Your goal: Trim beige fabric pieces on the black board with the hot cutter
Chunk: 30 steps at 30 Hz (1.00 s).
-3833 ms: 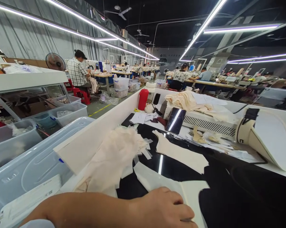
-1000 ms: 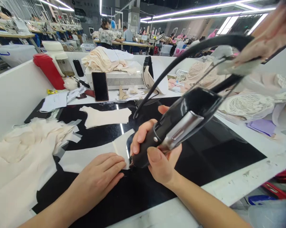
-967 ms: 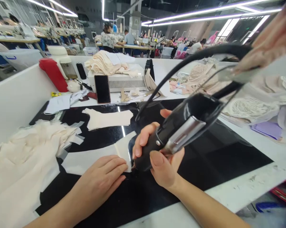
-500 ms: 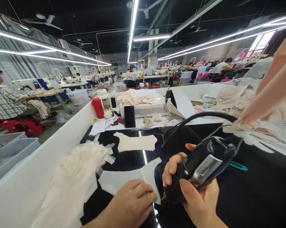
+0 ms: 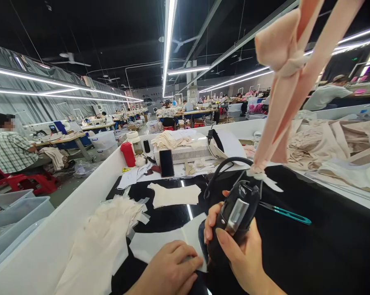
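the right hand [image 5: 246, 258] grips the black tool [image 5: 231, 221], its long axis toward 1 o'clock, while the left hand [image 5: 169, 272] at 9 o'clock presses flat the white fabric piece [image 5: 163, 246].

right hand [image 5: 243, 258] grips black tool [image 5: 234, 217] | left hand [image 5: 169, 272] presses fabric piece [image 5: 160, 246]

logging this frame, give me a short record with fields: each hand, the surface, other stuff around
left hand: left hand pressed flat on white fabric piece
right hand: right hand gripping black handheld tool, nose down at the fabric's edge
tool cable: black cord loops up; tool tied to pink fabric strip
surface: glossy black table
nearby: teal snips, cream fabric pile, phone, red bottle
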### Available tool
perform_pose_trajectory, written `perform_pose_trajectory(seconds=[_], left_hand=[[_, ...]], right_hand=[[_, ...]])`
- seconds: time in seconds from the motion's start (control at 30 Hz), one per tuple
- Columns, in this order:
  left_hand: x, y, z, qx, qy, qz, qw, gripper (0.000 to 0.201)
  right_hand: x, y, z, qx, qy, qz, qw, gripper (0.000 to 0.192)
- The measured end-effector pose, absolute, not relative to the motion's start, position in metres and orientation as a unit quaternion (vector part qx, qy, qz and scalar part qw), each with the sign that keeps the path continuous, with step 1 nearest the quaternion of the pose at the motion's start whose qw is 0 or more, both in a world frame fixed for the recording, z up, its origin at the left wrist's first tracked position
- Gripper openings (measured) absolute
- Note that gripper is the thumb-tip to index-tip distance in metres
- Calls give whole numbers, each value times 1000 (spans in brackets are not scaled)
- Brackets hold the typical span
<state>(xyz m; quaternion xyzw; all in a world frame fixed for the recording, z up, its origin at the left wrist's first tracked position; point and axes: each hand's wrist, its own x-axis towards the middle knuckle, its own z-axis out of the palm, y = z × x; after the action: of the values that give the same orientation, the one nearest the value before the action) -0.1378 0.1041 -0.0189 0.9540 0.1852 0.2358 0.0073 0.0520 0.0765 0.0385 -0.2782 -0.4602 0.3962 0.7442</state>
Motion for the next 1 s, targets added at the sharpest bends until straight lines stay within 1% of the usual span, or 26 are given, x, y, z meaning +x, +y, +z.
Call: perform_pose_trajectory(seconds=[0.23,0.43,0.53,0.7,0.8,0.87,1.0], left_hand=[[-137,100,-16,951,198,238,14,30],[-137,100,-18,948,209,237,23,30],[-136,99,-20,945,208,251,22,29],[-135,96,-17,944,211,250,36,26],[-134,97,-20,946,221,235,22,26],[-132,100,-27,948,217,231,-7,24],[-128,107,-41,948,208,234,-54,19]], right_hand=[[53,78,40,-283,-460,391,745,29],[58,83,37,-260,-493,367,745,21],[60,84,37,-261,-494,364,745,26],[60,80,41,-270,-482,384,739,45],[60,79,40,-271,-471,388,744,44],[61,79,39,-273,-460,393,748,43],[66,79,39,-279,-449,408,744,48]])
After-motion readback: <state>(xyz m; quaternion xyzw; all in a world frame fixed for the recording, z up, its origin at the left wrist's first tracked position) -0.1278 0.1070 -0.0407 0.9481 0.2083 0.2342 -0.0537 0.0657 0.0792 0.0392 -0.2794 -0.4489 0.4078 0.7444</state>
